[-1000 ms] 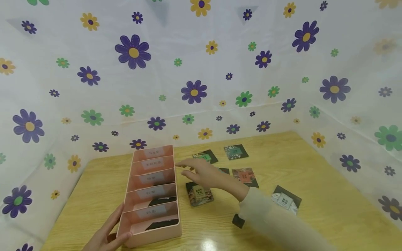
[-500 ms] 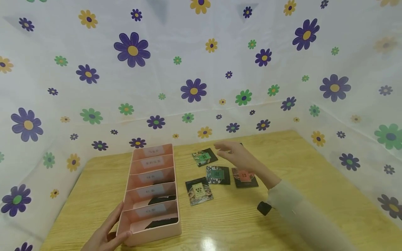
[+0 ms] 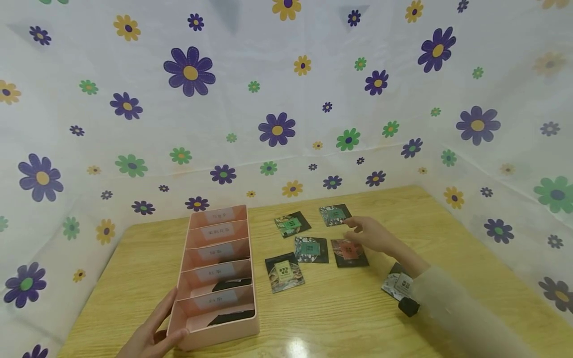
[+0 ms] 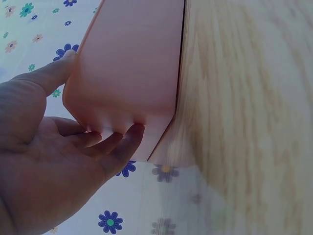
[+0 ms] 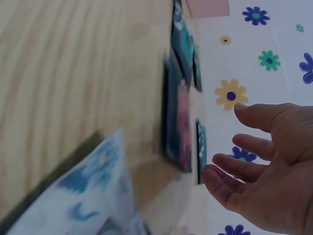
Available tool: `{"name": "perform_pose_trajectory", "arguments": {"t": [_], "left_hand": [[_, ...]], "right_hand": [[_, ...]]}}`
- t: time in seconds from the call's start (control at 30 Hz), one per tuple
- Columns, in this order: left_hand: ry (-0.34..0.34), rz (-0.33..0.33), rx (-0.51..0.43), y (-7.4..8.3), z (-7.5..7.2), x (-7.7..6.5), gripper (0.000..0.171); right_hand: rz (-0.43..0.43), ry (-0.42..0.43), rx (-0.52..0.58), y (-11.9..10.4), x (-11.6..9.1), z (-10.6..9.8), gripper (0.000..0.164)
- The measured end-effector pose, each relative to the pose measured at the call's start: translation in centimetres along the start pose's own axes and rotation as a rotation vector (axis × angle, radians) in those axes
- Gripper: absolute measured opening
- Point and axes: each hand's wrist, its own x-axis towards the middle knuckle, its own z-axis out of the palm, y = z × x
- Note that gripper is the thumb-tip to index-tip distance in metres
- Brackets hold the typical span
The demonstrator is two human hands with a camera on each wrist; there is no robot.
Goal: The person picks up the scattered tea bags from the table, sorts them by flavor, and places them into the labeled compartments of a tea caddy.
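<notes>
A pink divided box (image 3: 215,343) with labelled compartments stands on the left of the table. At its near left corner my left hand (image 3: 154,325) holds it, thumb on one wall and fingers against another, as the left wrist view (image 4: 63,161) also shows. Dark sachets stand in the nearer compartments. My right hand (image 3: 376,236) is over the sachets with nothing in it, fingers loosely bent. Nearest to it are a red-labelled sachet (image 3: 348,252) and a teal-labelled sachet (image 3: 332,215). In the right wrist view that hand (image 5: 274,166) shows fingers apart.
Also lying flat are a green-labelled sachet (image 3: 290,224), another teal-labelled sachet (image 3: 310,249), a yellow-labelled sachet (image 3: 284,272) and a white-labelled sachet (image 3: 397,282) beside the right sleeve (image 3: 456,308). A flower-printed cloth (image 3: 250,114) walls the wooden table (image 3: 313,318).
My empty right hand has moved right, from beside the box across the sachets, uncovering those on the left. The left hand and box have stayed put.
</notes>
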Motion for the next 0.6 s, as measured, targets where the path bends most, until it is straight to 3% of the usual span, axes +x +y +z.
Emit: {"name": "perform_pose_trajectory", "arguments": {"t": [0.27,0.37,0.47,0.6], "left_hand": [[-0.001,-0.01,0.013,0.1,0.0,0.1,0.089],[-0.002,-0.004,0.008,0.0,0.0,0.2,0.089],[-0.001,0.008,-0.012,-0.1,0.1,0.2,0.088],[-0.002,0.017,-0.027,-0.1,0.0,0.1,0.087]], "right_hand": [[0.104,0.006,-0.035,1.0,-1.1,0.4,0.055],[0.083,-0.01,-0.122,0.9,-0.9,0.7,0.063],[-0.006,-0.035,-0.277,0.9,-0.8,0.9,0.069],[-0.069,-0.053,-0.417,0.8,-0.9,1.3,0.064]]}}
